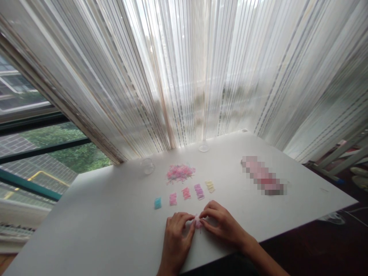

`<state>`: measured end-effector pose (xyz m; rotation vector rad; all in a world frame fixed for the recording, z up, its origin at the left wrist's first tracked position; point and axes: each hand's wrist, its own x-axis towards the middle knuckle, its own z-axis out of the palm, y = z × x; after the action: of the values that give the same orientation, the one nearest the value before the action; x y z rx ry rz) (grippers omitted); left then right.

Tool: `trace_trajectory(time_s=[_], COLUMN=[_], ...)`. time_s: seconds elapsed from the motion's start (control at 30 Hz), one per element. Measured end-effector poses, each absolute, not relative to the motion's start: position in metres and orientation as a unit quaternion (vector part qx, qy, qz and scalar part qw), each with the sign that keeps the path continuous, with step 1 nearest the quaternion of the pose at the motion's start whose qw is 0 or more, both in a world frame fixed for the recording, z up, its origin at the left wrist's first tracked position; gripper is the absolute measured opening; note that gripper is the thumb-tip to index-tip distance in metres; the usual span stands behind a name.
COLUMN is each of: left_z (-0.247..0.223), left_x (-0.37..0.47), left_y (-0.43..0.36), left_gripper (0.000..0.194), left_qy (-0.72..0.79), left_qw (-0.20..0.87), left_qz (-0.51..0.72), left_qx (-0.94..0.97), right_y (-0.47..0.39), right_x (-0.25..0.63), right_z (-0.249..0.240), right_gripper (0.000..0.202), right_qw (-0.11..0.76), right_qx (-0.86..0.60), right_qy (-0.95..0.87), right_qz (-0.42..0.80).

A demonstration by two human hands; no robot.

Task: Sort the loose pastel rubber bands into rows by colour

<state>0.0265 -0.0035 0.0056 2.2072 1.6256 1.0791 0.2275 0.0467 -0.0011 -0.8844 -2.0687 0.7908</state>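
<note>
- Two hands meet near the front edge of the smooth white table (100,214): your left hand (176,232) and your right hand (220,224) each appear to pinch a side of the small, pale pink bundle of thin strands (198,223), thumb against forefinger. The fingertips partly cover it, so you cannot tell exactly which strands each pinch catches.
- That bundle lies between your fingertips, just in front of a slanting row of five small strand bundles: turquoise (158,202), pink (173,199), coral (186,193), purple (198,191) and pale yellow (209,186).
- Expect it to be very light and soft, probably springy, with loose ends that could slip or splay under uneven pressure.
- Your best hold is likely low on its two opposite sides, using the pads gently; squeezing from above would probably skew the strands.
- Behind the row sits a loose, tangled heap of mixed pink and pale strands (179,173); single pieces there would likely cling together, so take one by a free end.
- Farther back stand a clear round container (147,166) and, apart from it, a clear round piece (203,147), perhaps a lid. Off to the right lies a pink, blurred-out object (263,175).
</note>
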Motion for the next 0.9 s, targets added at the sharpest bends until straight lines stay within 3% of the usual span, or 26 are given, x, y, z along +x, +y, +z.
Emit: trace_trajectory(time_s=[0.73,0.9], left_z=[0.0016,0.0005], left_x=[0.0237,0.0238], left_y=[-0.0064,-0.0069], left_gripper=[0.008,0.009], left_qy=[0.535,0.535], left_qw=[0.093,0.093], left_qz=[0.386,0.384], left_qx=[0.746,0.746], right_y=[0.0472,0.0467], right_x=[0.2282,0.228], right_z=[-0.0014,-0.0018], right_gripper=[0.017,0.01], right_qw=[0.371,0.368], right_qx=[-0.342,-0.342], right_qy=[-0.8,-0.803], right_qz=[0.326,0.322])
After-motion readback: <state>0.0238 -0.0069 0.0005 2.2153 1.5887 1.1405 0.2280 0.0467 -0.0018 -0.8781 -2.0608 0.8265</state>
